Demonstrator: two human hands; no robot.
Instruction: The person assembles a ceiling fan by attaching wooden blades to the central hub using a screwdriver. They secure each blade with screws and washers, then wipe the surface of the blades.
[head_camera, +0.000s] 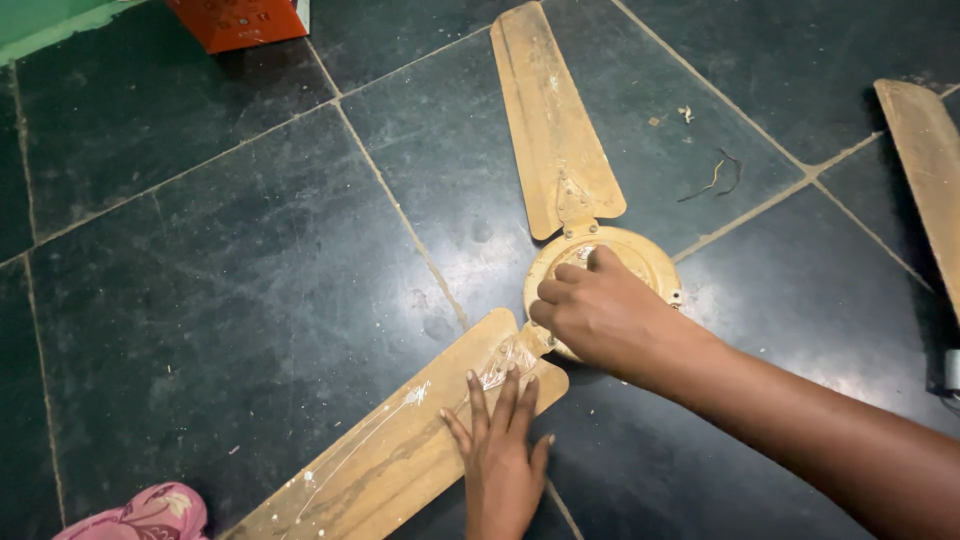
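- Head view: nearest the camera, the left hand (500, 455) is lying flat, fingers spread and holding nothing, pressing on the inner end of the near blade (400, 455), just beside the hub.
- The right hand (600, 310) is reaching in from the right and curling over the hub (600, 270), fingers bent and closing around its near edge; whether they are pinching a small part underneath is hidden, so I cannot tell.
- The fan is lying on the floor (230, 290) in the middle of the view, the hub at centre, the far blade (550, 120) pointing away, and a third blade (930, 170) lying apart at the right edge.
- To do this well, the flat palm is best kept pressing close to the blade root so the blade is not lifting or swinging, while the other hand is working with short, steady wrist turns rather than jerks; the thin blade looks likely to flex if leaned on further out.
- The blades are long, flat, round-ended strips, tan and grimy, with pale streaks and white specks on the near one.
- The hub is a shallow round metal dome, cream and scuffed.
- The floor is dark, glossy stone tile with pale grout lines, dusty, with a thin wire (715, 178) lying beyond the hub.
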